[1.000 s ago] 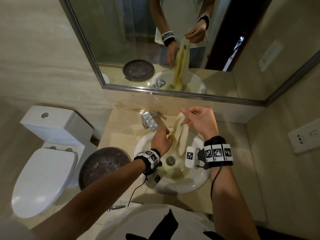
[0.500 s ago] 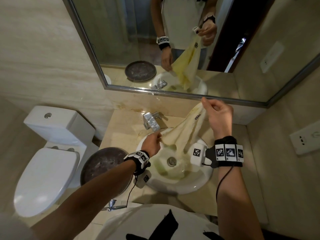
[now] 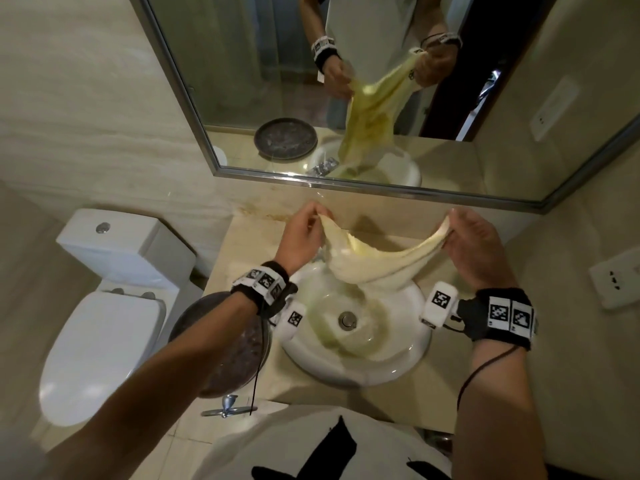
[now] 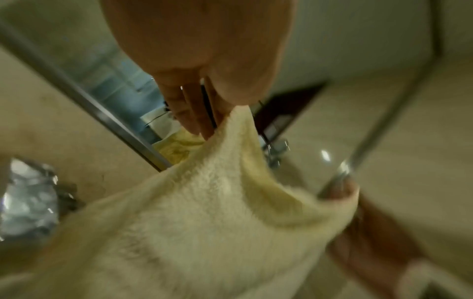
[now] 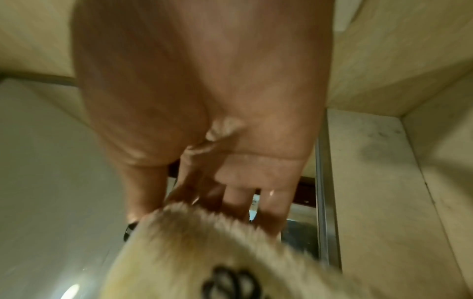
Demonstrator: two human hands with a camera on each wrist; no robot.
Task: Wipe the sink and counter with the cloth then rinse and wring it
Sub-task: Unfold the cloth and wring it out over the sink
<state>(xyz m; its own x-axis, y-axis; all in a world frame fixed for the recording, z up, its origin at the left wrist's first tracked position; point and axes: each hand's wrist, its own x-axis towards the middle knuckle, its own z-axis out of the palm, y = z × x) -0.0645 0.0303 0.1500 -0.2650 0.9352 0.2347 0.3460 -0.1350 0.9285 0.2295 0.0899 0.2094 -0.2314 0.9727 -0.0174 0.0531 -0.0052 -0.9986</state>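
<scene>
Landmark: the white sink (image 3: 412, 344), set in the beige counter (image 3: 242, 258).
Toilet (image 3: 100, 327): left of the sink, lid down.
Dark bowl (image 3: 225, 348): on the counter, just left of the sink.
Left hand (image 3: 301, 237): above the sink's back-left rim, pinching one corner of the cloth (image 3: 367, 261).
Cloth: pale yellow, stretched between both hands, sagging middle over the sink's back rim.
Right hand (image 3: 474, 247): above the sink's back-right, gripping the other corner.
Mirror (image 3: 242, 98): behind the sink.

Beige stone counter (image 3: 242, 258) carries a white sink (image 3: 412, 358) and dark round dish (image 3: 225, 355).
</scene>
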